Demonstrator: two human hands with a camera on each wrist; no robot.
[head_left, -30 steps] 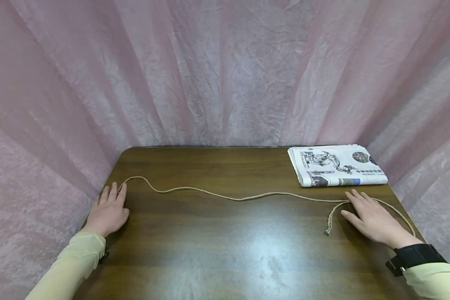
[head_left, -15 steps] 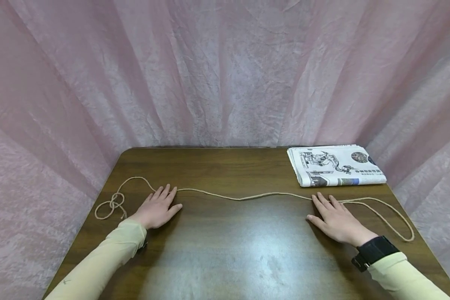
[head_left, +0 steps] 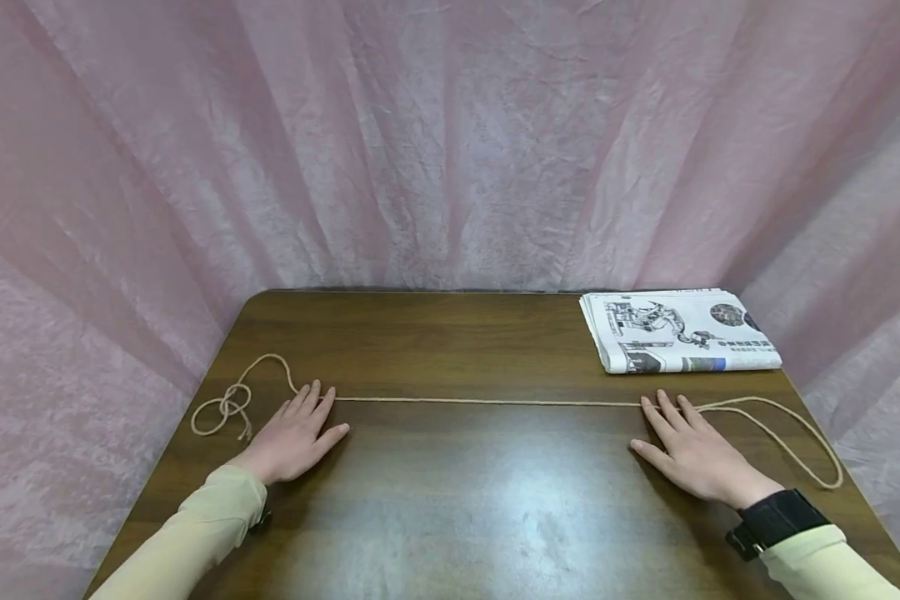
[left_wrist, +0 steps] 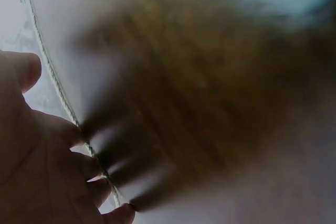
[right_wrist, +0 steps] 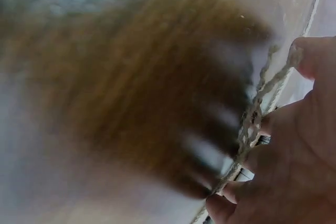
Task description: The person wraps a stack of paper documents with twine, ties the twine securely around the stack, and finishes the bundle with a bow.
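A thin beige rope [head_left: 480,402] runs straight across the table between my two hands. My left hand [head_left: 288,437] lies with its fingers extended, their tips on the rope; the left wrist view shows the rope [left_wrist: 55,80] passing along those fingertips. To its left, the rope's end is a loose tangle [head_left: 227,408]. On the right side, my right hand [head_left: 693,450] rests with straight fingers spread over the rope. Beneath it, in the right wrist view, a frayed-looking doubled strand [right_wrist: 251,116] lies by the fingertips. Beyond that hand the rope forms a long loop [head_left: 795,421].
A folded newspaper [head_left: 678,332] lies at the table's back right corner, just behind the right hand. The brown wooden table [head_left: 420,333] ends at pink curtains [head_left: 450,150], which hang at the back and both sides. A black band [head_left: 780,523] circles the right wrist.
The left hand has slid right from the rope's left end, uncovering the tangle. The right hand moved left, then slightly back right. The wavy rope between the hands is now straight.
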